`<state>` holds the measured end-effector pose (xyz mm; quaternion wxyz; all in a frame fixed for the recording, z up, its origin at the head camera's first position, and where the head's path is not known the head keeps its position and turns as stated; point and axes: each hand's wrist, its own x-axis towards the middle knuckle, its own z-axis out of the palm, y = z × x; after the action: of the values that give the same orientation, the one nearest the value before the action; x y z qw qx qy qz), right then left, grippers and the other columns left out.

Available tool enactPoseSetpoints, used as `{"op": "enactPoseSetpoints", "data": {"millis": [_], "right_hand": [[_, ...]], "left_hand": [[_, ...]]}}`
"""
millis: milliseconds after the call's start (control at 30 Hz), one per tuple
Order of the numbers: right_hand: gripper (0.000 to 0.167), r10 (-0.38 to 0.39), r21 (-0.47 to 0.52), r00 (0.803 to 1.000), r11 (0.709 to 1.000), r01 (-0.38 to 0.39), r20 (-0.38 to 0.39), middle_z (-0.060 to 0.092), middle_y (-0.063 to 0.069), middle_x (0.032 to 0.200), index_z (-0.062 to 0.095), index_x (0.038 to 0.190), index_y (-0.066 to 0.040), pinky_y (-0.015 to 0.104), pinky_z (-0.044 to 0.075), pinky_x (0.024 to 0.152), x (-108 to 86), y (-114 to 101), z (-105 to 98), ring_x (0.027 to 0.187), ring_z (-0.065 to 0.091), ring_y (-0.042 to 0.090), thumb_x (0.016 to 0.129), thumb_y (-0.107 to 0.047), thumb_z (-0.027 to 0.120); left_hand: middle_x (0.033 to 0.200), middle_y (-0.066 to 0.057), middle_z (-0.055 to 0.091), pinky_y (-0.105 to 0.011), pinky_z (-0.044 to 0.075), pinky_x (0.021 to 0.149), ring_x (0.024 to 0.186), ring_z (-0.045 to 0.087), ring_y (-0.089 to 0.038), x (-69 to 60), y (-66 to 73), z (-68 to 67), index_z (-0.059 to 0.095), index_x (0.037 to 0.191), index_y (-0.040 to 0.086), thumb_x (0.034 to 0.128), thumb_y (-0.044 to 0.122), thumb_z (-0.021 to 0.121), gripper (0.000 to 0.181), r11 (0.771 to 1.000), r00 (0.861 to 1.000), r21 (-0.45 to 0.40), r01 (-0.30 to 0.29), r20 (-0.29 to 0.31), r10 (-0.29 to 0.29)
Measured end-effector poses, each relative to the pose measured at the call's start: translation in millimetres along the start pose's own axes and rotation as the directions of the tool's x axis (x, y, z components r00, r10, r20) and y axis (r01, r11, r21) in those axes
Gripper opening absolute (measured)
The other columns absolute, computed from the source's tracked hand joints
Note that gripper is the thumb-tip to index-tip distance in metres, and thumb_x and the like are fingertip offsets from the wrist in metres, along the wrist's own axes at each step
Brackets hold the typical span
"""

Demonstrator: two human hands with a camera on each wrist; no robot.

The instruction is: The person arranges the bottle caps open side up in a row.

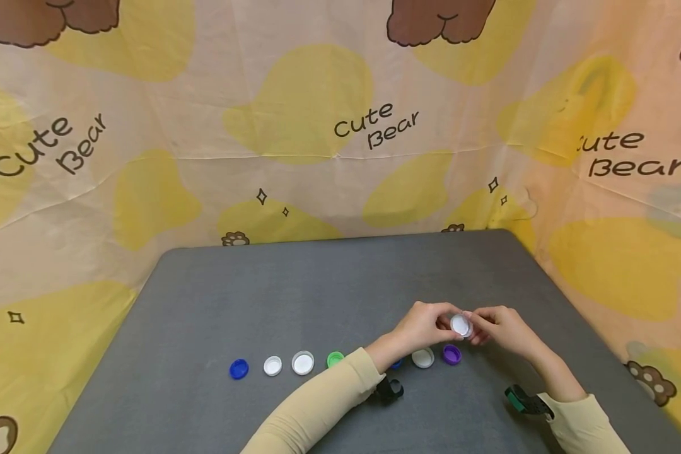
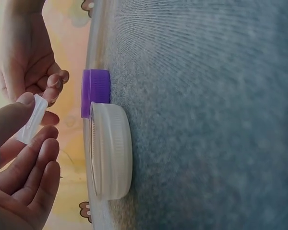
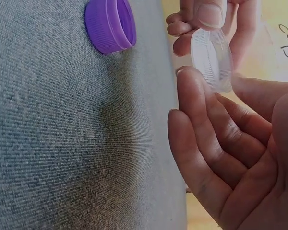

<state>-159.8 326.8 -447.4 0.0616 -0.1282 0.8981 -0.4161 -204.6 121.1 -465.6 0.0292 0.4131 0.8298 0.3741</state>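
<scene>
Above the right part of the table, both hands hold one clear white bottle cap (image 1: 461,325) between them. The left hand (image 1: 427,325) pinches it between thumb and fingers from the left. From the right, the right hand (image 1: 502,328) grips its edge with thumb and fingertips. The right wrist view shows the ribbed side of this cap (image 3: 211,60) between the hands. On the table just below stand a purple cap (image 1: 452,354) and a wider clear white cap (image 1: 422,358). A blue cap (image 1: 396,364) is mostly hidden behind the left wrist.
The row continues leftward on the grey table (image 1: 204,302) with a green cap (image 1: 335,359) partly behind the left sleeve, a large white cap (image 1: 303,362), a smaller white cap (image 1: 272,366) and a blue cap (image 1: 239,369). A bear-print cloth (image 1: 295,113) hangs around the table.
</scene>
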Motion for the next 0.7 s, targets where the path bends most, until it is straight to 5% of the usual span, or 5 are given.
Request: {"op": "enactPoseSetpoints", "data": {"millis": [533,700], "right_hand": [[0.036,-0.032,0.118,0.994,0.993,0.02,0.107,0.07,0.021,0.092,0.059,0.118,0.008,0.037,0.057,0.069,-8.5,1.3,-16.9,0.078,0.07,0.028,0.099,-0.022,0.051],[0.04,-0.07,0.089,0.985,0.994,0.057,0.157,0.072,0.017,0.095,0.057,0.122,0.009,0.032,0.057,0.069,-10.3,7.9,-23.9,0.081,0.071,0.02,0.092,-0.017,0.062]], "left_hand": [[0.085,0.01,0.071,-0.003,0.042,0.06,0.066,0.054,0.014,9.0,3.9,4.6,0.07,0.101,0.016,0.0797,0.036,0.076,0.03,0.998,0.998,0.037,0.044,-0.039,-0.043],[0.082,0.011,0.068,-0.004,0.041,0.058,0.065,0.052,0.013,10.1,6.2,6.9,0.072,0.1,0.017,0.0787,0.038,0.076,0.03,0.997,0.998,0.05,0.057,-0.038,-0.055]]}}
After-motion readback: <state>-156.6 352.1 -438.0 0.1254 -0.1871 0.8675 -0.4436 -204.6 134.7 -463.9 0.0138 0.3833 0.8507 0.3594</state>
